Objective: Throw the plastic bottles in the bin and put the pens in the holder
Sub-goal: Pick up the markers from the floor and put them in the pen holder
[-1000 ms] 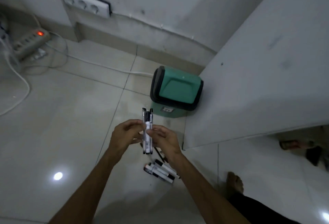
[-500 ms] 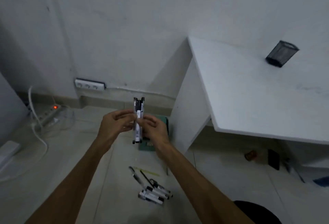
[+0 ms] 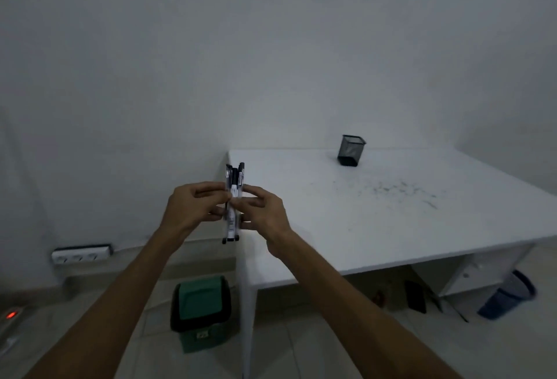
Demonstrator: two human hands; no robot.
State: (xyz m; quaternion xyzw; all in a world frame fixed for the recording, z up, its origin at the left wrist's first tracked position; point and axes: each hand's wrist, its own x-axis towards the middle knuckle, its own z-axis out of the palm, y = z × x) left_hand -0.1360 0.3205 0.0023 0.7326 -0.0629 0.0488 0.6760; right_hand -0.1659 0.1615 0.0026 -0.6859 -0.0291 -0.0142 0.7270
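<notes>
Several pens stand upright in a bundle, pinched between the fingertips of the left hand and right hand, above the table corner. Best squared evenly, then carried to the mesh holder, well apart.

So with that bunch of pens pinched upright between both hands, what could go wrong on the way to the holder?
The bundle of black-and-white pens is held only by the fingers of the left hand and right hand, so one could slip out. The black mesh pen holder stands far back on the white desk; a hasty drop might tip it.
</notes>
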